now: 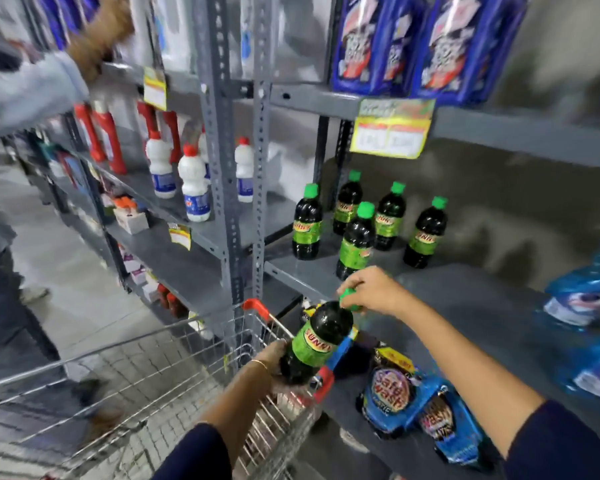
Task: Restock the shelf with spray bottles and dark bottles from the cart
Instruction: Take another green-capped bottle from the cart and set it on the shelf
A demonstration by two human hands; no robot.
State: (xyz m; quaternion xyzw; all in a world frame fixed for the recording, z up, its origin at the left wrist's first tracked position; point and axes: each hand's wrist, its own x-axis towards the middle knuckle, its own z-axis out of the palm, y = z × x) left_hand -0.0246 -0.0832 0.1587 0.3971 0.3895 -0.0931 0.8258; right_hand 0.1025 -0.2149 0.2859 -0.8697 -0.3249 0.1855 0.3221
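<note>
Head view: left hand (274, 367) cups dark bottle (314, 342) base, right hand (373, 289) pinches cap.

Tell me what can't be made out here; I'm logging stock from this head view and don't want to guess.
- Cart contents: the basket's lower part is cut off by the bottom edge.
- Price tag figures: blurred.
- Blue bottles at right: motion-blurred, partly cut off by the edge.
- Base of the held dark bottle: covered by the left hand; its cap is under the right hand.
- Bottom shelf items: too small and dark.
</note>
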